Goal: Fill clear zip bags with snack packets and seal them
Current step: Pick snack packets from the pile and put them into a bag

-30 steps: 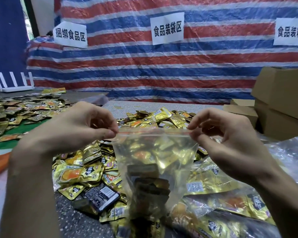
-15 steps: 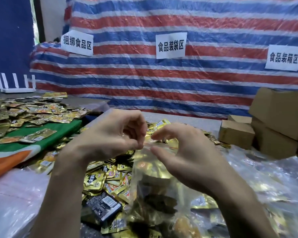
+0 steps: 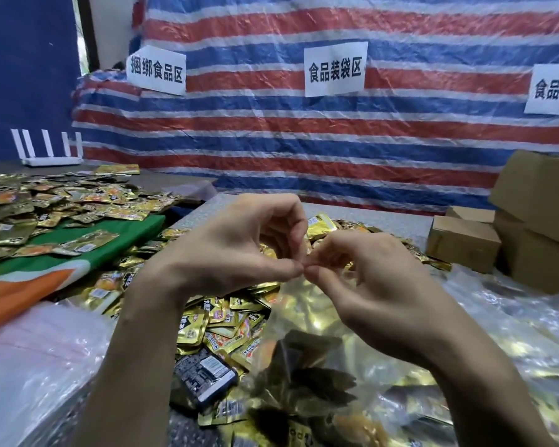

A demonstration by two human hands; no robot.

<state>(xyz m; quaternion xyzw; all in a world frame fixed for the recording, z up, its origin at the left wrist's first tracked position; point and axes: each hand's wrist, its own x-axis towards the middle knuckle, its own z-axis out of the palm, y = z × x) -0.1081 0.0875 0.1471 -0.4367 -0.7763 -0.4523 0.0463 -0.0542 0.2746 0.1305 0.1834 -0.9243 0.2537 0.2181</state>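
A clear zip bag (image 3: pixel 307 359) filled with gold and dark snack packets hangs below my two hands at the centre. My left hand (image 3: pixel 233 250) pinches the bag's top strip between thumb and forefinger. Right beside it my right hand (image 3: pixel 365 285) pinches the same strip, and the two thumb tips almost touch. The strip itself is mostly hidden by my fingers. A heap of loose gold snack packets (image 3: pixel 220 321) lies on the table under the bag.
More gold packets (image 3: pixel 62 208) cover a green cloth at the left. Brown cardboard boxes (image 3: pixel 465 243) stand at the right. Crumpled clear plastic (image 3: pixel 513 333) lies at the right, pale plastic at the lower left. A striped tarp with paper signs hangs behind.
My hands were apart at the two ends of the bag's top strip; they have slid together to its middle. The view has tilted up.
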